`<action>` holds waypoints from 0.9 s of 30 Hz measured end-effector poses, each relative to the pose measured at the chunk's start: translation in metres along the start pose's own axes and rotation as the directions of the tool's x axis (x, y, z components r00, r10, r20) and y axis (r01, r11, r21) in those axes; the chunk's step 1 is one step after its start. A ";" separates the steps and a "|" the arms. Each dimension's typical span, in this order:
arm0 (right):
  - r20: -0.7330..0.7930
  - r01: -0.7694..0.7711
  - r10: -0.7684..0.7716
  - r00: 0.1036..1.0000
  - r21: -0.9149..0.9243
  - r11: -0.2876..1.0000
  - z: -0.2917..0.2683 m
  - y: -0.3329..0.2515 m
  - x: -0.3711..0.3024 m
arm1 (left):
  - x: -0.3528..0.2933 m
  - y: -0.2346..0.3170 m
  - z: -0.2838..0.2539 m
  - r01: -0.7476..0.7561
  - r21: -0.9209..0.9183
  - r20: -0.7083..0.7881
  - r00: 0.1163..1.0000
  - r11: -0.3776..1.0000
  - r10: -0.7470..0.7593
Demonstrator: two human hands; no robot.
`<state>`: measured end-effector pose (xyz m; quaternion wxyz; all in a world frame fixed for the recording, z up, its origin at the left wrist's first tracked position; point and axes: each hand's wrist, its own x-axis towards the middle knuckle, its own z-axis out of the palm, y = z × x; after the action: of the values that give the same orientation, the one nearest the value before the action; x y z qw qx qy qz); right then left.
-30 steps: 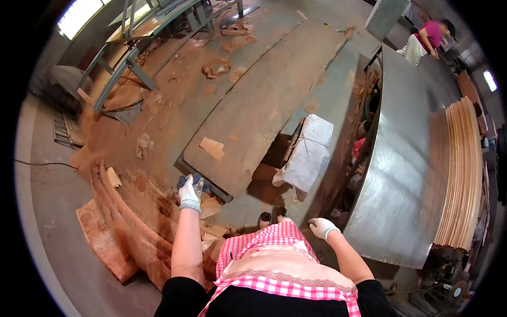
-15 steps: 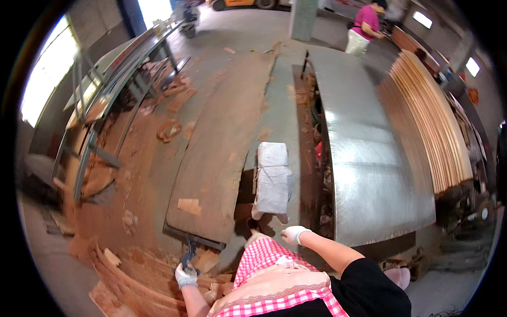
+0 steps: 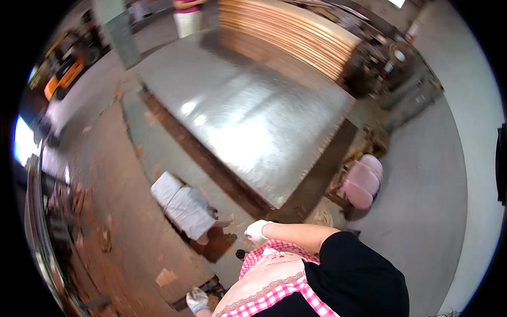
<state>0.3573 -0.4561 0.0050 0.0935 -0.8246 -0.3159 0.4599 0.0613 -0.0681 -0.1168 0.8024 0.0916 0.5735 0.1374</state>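
My right hand (image 3: 257, 232), in a white glove, hangs in front of my checked pink apron (image 3: 274, 259). Its fingers are curled in and nothing shows in them. The nearest thing is a bundle wrapped in pale cloth and tied around the middle (image 3: 186, 208), a short way to its left and apart from it. My left hand (image 3: 197, 299), in a soiled white glove, is low at the near end of a long brown board (image 3: 124, 222). Blur hides how its fingers lie. Dark parts sit just beside it, and I cannot make out whether it touches them.
A wide table with a shiny metal top (image 3: 243, 121) stands ahead, with a stack of thin wooden sheets (image 3: 290, 34) behind it. A pink padded seat (image 3: 363, 182) is at right. A pillar (image 3: 117, 31), a person (image 3: 187, 18) and an orange forklift (image 3: 66, 76) are farther off.
My view has swung to the right, so the metal-topped table now lies ahead and the pink seat is in full view. My left hand has come away from the dark tool-like thing it was at.
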 end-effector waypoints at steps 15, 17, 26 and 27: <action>-0.066 -0.389 0.494 0.867 0.529 0.754 0.163 0.305 -0.219 | -0.028 -0.259 0.311 -0.080 0.821 0.198 0.969 0.565 -0.151; -0.067 -0.399 0.500 0.863 0.514 0.759 0.145 0.340 -0.232 | -0.034 -0.300 0.336 -0.055 0.881 0.152 0.973 0.471 -0.172; -0.345 -0.207 0.694 0.632 0.788 0.580 0.080 0.445 -0.297 | -0.016 -0.439 0.405 -0.399 0.888 0.296 0.877 -0.229 -0.378; -0.347 -0.188 0.696 0.629 0.800 0.569 0.080 0.452 -0.303 | -0.015 -0.455 0.415 -0.361 0.912 0.277 0.892 -0.195 -0.356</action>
<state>0.3741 -1.0053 -0.0287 0.3702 -0.8803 0.1687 0.2442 0.5017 -0.4991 -0.1066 0.5357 0.7074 0.2585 -0.3819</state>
